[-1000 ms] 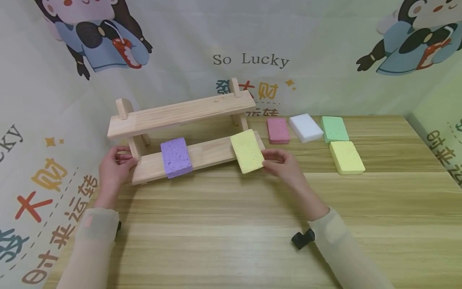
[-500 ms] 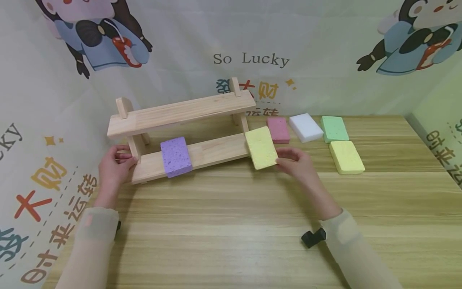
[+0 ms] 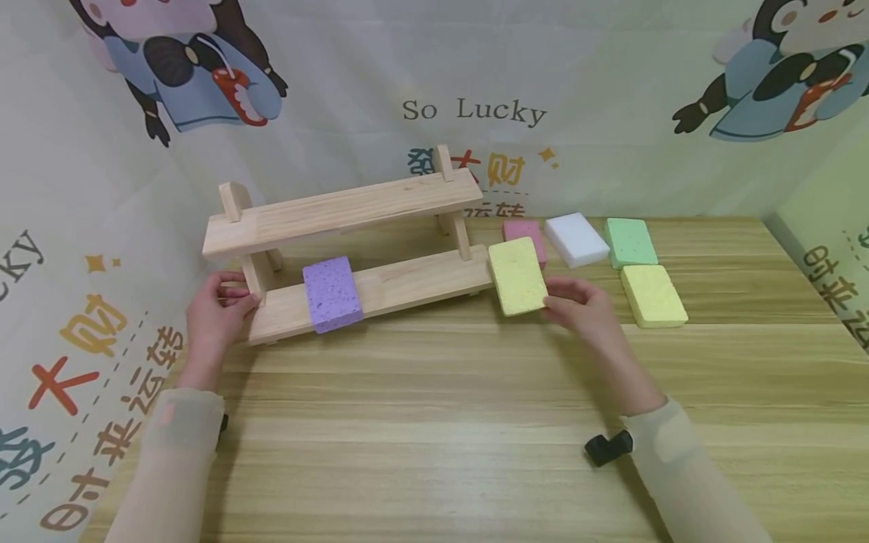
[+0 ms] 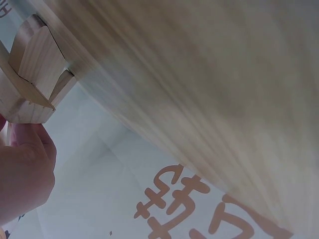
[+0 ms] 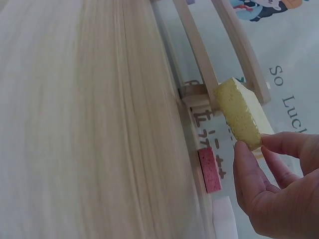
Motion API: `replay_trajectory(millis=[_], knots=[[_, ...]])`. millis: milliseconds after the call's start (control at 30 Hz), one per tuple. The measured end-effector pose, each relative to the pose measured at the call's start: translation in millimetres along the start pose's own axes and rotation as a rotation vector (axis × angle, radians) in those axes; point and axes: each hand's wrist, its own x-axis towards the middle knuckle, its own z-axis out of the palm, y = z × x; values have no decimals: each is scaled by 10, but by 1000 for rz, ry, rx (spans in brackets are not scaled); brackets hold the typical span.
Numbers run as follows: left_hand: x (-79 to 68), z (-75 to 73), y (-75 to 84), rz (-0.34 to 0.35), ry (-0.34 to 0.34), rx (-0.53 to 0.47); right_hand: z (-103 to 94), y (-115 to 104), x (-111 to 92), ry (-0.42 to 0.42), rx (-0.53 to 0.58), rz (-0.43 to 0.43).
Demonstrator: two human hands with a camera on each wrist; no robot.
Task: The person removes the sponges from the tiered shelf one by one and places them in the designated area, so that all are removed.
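Observation:
My right hand (image 3: 577, 305) pinches a yellow sponge (image 3: 517, 276) by its lower right corner, just off the right end of a two-tier wooden rack (image 3: 421, 270). In the right wrist view the sponge (image 5: 238, 113) is raised above the table, between thumb and fingers. At the rack's left end, my left hand (image 3: 219, 308) grips the lower board's edge; the left wrist view shows the fingers (image 4: 31, 142) at the wood, partly cut off by the frame. A purple sponge (image 3: 333, 294) lies across the lower board.
Right of the rack lie a pink sponge (image 3: 532, 234), partly covered by the held one, a white sponge (image 3: 577, 240), a green sponge (image 3: 631, 243) and a second yellow sponge (image 3: 654, 296). A printed cloth (image 3: 353, 68) hangs behind the table.
The right hand has carried the yellow sponge rightward, from over the lower board's right end to beyond it, now overlapping the pink sponge. The left hand and the rack have stayed put.

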Motion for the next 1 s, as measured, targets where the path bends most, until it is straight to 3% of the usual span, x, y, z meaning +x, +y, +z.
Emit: replay_trajectory(millis=[467,1000], knots=[[2,0,1,3,-7,-13,-376,81,-34,79,79,20],[-21,4,16,2,-8,-6,-764,119,-106,144,43,75]])
